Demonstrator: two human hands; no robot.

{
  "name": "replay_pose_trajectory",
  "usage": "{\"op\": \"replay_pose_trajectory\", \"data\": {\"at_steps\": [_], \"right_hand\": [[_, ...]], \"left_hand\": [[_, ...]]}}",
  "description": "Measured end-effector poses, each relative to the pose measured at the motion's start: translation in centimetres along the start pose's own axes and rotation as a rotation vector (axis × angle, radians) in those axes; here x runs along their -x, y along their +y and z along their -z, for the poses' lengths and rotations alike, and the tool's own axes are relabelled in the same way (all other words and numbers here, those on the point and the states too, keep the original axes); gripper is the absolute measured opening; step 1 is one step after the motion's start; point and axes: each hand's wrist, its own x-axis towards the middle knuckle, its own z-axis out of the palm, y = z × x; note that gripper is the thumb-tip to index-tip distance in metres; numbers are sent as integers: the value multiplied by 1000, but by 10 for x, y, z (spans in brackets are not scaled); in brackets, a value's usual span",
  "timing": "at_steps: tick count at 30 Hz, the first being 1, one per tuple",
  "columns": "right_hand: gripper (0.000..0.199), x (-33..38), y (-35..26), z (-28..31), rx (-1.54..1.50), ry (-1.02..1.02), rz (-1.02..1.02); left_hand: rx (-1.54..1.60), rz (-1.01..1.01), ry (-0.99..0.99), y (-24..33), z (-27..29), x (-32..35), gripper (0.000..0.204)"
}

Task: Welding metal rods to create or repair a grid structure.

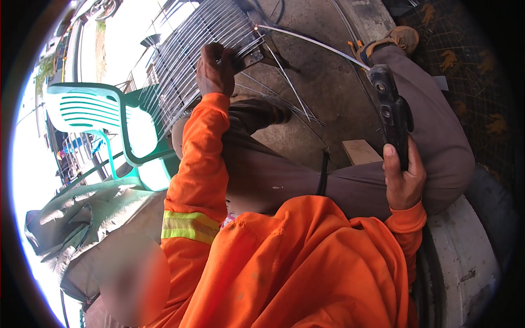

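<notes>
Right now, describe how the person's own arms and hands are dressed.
Both arms wear bright orange long sleeves with ribbed cuffs. The left sleeve carries a yellow-green reflective band with grey edges near the upper arm. The right sleeve shows only its cuff. The left hand and right hand are bare, no gloves.

Near the top centre of the frame, the left hand (pixel 214 68) grips the edge of a wire rack (pixel 202 38) made of many thin parallel rods. At the right, the right hand (pixel 403 177) closes around a dark welding holder (pixel 391 112), whose long thin rod (pixel 311 39) reaches to a glowing point on the rack. A green plastic chair (pixel 95 112) stands at the left, above a concrete floor (pixel 317 76).
</notes>
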Motion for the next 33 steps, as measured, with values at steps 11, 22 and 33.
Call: {"op": "replay_pose_trajectory", "data": {"at_steps": [11,22,33], "right_hand": [[42,1,-9,3,-18,-25,-67],[43,-1,-7,2,37,-17,-36],[35,0,-12,1,-175,63,-143]], "left_hand": [[5,-66,36,-14,-2,3,12],[-21,-30,31,-13,-4,1,13],[-40,-24,396,-21,17,1,29]]}}
